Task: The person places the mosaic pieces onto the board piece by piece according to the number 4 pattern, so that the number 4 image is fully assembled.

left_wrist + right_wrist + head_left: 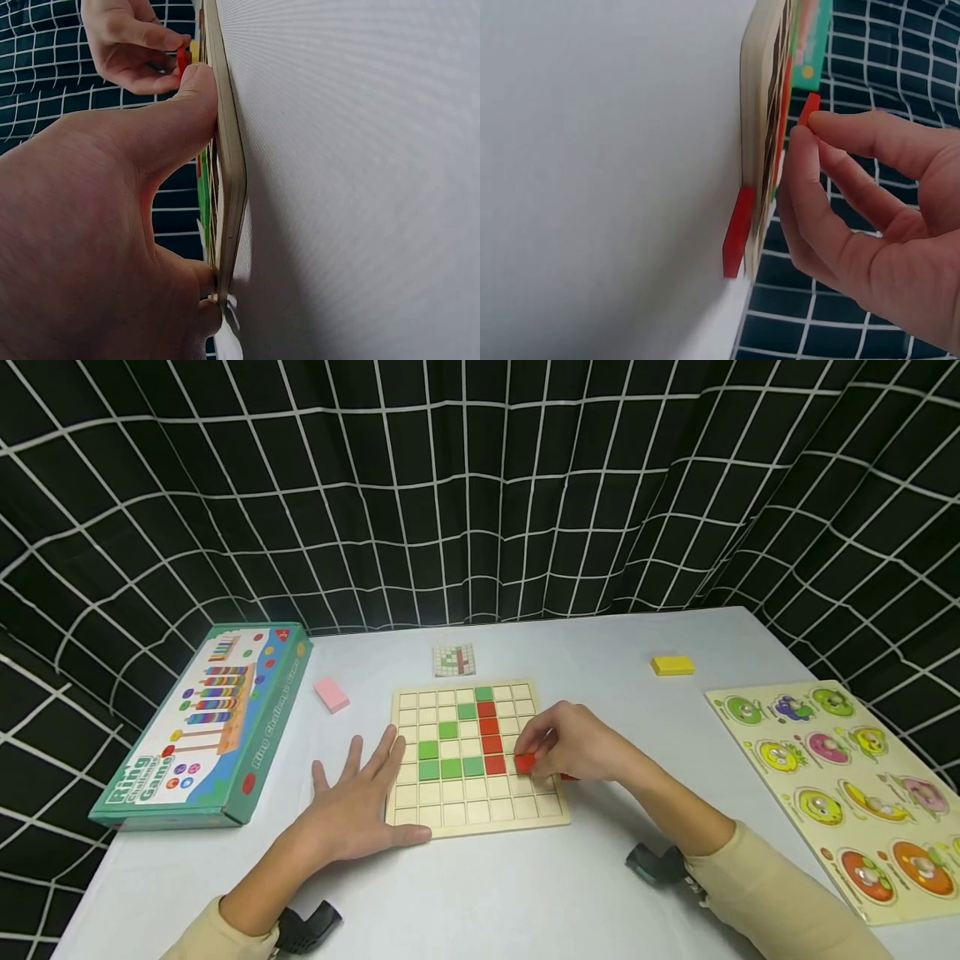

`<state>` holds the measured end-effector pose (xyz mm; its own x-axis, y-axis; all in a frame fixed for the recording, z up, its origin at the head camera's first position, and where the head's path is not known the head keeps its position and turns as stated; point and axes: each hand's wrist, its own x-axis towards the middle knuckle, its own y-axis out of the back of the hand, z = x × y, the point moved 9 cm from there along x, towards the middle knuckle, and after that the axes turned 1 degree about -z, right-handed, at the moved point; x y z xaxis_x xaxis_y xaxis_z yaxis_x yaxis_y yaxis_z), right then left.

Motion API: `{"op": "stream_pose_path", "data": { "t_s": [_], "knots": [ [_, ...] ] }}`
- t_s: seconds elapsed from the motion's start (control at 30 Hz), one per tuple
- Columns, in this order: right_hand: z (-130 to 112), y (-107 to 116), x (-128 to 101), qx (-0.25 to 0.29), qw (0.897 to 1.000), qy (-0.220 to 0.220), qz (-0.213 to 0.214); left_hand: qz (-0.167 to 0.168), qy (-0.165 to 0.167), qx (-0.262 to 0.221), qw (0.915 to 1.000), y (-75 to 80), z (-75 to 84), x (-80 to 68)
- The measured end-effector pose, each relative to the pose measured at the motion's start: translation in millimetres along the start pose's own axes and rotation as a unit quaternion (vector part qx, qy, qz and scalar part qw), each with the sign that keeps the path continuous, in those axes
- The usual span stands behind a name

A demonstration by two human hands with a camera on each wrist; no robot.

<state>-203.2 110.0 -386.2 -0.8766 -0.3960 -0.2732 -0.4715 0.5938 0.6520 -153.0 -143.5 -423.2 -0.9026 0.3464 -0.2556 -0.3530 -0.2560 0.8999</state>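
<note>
Pinching a red tile (524, 762) over the wooden grid board (476, 814), the right hand (581, 745) hovers beside the red column. The left hand (358, 797) lies flat, fingers spread, on the bench (525, 893) against the board's left edge.

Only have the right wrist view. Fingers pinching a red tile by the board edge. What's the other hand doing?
Observer: The left hand lies flat, fingers spread, on the left edge of the square wooden grid board.
Operator: Which cell is the tile over?
Observer: The flat red square tile in the right hand is just right of the bottom of the red column of placed tiles.
Operator: Any spare tiles?
Observer: One more red tile lies on the white table against the board's right edge.
</note>
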Motion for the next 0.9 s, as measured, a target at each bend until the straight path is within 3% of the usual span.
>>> {"op": "stream_pose_path", "data": {
  "t_s": [0.33,0.9],
  "knots": [
    [-15.7,-14.7,0.4,-0.009,0.999,0.038,-0.016,0.003,-0.002,0.002,1.0,1.3,0.4,-0.2],
    [-31.6,-32.3,3.0,-0.044,0.996,0.062,-0.037,0.002,0.001,0.001,1.0,1.5,1.1,-0.4]
  ]
}}
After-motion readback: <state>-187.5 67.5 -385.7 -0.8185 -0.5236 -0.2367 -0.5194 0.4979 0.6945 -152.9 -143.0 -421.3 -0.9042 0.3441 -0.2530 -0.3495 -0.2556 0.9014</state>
